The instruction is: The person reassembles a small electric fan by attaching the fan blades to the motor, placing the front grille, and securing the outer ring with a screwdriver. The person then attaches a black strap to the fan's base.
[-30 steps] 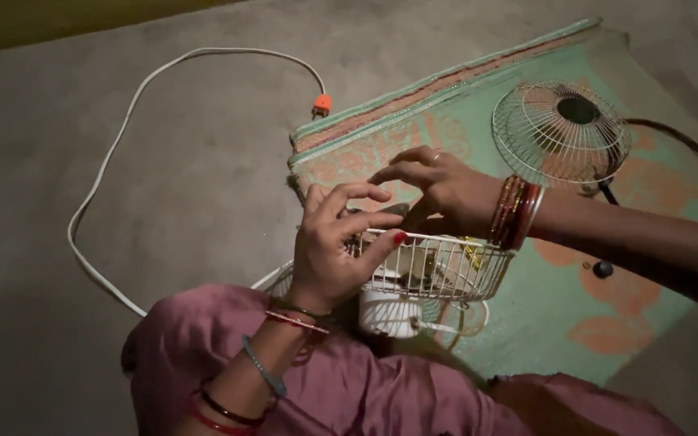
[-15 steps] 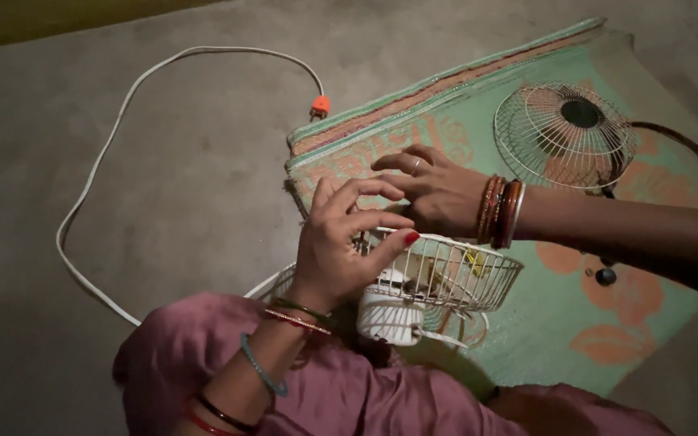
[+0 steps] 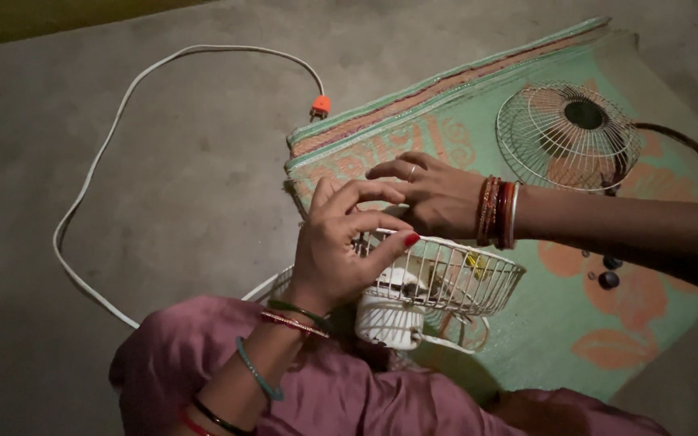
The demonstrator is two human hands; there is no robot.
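Note:
A small white table fan (image 3: 389, 319) rests against my lap, its rear wire guard (image 3: 454, 278) facing up like a basket. My left hand (image 3: 341, 246) curls over the guard's near-left rim, thumb and fingers pinching the wire. My right hand (image 3: 426, 194) reaches in from the right, palm down, fingers spread at the guard's far rim; what its fingertips touch is hidden. The detached front wire grille (image 3: 567, 137) lies flat on the green patterned mat (image 3: 527, 347) behind my right wrist.
A white power cord (image 3: 98, 161) loops across the grey floor to an orange plug (image 3: 321, 105) by the mat's far corner. Two small dark knobs (image 3: 607, 274) lie on the mat under my right forearm. A dark cable (image 3: 696, 149) curves at the right edge.
Both hands shifted slightly along the guard's rim; my right hand has flattened and drawn left, and the fan has tilted a little. The camera view shifted.

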